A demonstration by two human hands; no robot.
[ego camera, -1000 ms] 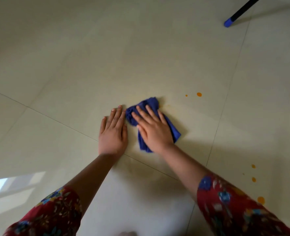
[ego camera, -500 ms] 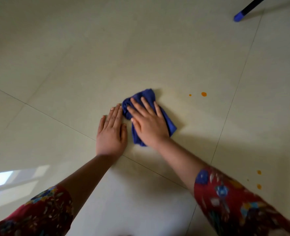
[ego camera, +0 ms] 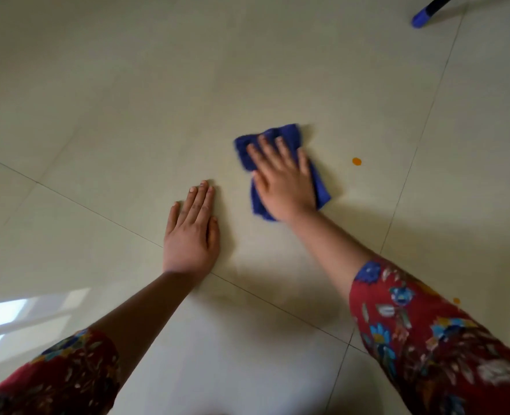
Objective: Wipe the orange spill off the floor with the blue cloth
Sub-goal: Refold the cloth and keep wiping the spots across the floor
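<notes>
Under R hand [ego camera: 282, 181], fingers spread flat, pressing blue cloth [ego camera: 319, 187] on floor tile [ego camera: 128, 115]. Orange drop [ego camera: 356, 161] just right of cloth; sweep w/ even pressure. L hand [ego camera: 192, 232] flat, bracing.

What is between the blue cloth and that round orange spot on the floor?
Nothing visible. The right hand presses the crumpled blue cloth flat on the pale tiled floor, and only bare tile lies between the cloth's right edge and the round orange spot. The left hand rests on the other side.

blue-tipped black pole [ego camera: 427, 12] top right; window glare [ego camera: 2, 319] lower left
</notes>
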